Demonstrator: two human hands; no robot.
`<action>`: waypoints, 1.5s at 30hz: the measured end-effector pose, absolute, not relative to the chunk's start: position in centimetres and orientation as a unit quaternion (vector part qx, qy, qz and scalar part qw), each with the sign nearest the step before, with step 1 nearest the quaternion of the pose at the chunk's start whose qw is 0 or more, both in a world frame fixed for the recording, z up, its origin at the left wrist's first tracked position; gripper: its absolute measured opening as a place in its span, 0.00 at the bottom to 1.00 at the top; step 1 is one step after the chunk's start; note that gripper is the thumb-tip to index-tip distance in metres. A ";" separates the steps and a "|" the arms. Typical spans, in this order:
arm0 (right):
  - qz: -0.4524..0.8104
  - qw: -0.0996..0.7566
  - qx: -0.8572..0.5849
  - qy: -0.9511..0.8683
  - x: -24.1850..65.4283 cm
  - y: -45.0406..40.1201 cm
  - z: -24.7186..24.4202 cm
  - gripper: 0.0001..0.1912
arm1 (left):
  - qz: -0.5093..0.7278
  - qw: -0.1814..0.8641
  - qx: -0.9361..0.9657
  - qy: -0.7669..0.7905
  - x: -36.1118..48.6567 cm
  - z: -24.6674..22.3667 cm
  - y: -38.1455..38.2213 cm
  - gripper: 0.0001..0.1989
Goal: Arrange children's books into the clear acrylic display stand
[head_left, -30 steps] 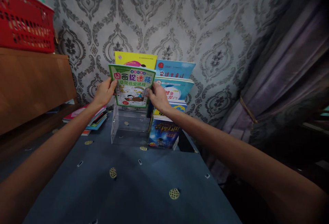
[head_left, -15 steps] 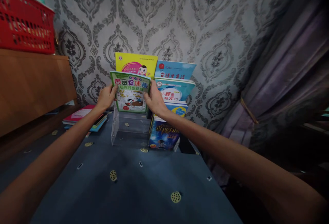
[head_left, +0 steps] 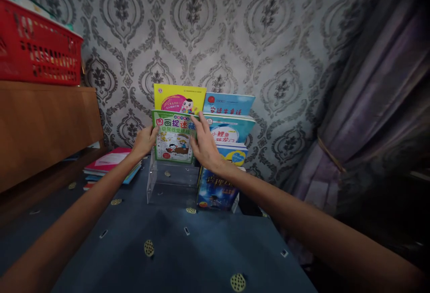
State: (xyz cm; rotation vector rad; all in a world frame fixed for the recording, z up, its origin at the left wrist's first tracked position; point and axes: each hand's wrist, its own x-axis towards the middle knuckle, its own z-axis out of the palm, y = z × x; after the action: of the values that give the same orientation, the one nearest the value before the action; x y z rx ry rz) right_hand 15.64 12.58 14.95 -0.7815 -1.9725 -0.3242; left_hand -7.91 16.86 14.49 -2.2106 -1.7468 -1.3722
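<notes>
A green-bordered children's book point(head_left: 174, 144) stands upright in a clear acrylic rack point(head_left: 174, 174), in front of a taller yellow book point(head_left: 179, 93). My left hand point(head_left: 145, 141) is closed on the green book's left edge. At its upper right corner, my right hand point(head_left: 205, 144) touches the cover and edge with fingers stretched out. Beside it, in the rack's right column, stand a blue book point(head_left: 231, 102), a teal book point(head_left: 247, 126), a blue-and-yellow book point(head_left: 235, 155) and a dark blue book point(head_left: 217, 190). My right hand and forearm hide part of these.
A stack of books point(head_left: 110, 161) lies left of the rack on the dark blue patterned cloth point(head_left: 188, 257). At the left, a red plastic basket point(head_left: 43, 55) sits on a wooden cabinet point(head_left: 50, 127). Patterned wallpaper point(head_left: 215, 24) rises behind; a tied purple curtain point(head_left: 336, 136) hangs at the right.
The green book sits lower against the yellow one. My right hand's fingers have come round to the book's front and top corner. The whole view has shifted downward slightly.
</notes>
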 end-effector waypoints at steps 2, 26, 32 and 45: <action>-0.136 0.470 -0.310 -0.815 15.8 12.3 14.5 0.36 | -0.431 0.027 -0.702 -0.566 -8.0 14.5 16.9 0.22; -0.006 0.369 -0.339 -0.865 15.7 13.5 9.6 0.28 | -0.473 0.065 -0.675 -0.562 -8.2 13.1 17.9 0.11; 0.003 0.385 -0.336 -0.859 15.3 14.3 9.4 0.27 | -0.476 0.074 -0.675 -0.560 -8.3 13.0 17.7 0.11; 0.011 0.363 -0.377 -0.852 15.3 14.3 10.4 0.26 | -0.440 0.069 -0.679 -0.584 -8.4 13.5 17.6 0.12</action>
State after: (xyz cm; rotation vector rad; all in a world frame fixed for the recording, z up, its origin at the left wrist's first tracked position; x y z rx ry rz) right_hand 15.29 14.29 10.38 -0.9691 -2.1929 0.0282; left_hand -8.36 17.64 13.47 -2.0442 -1.7581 -1.3254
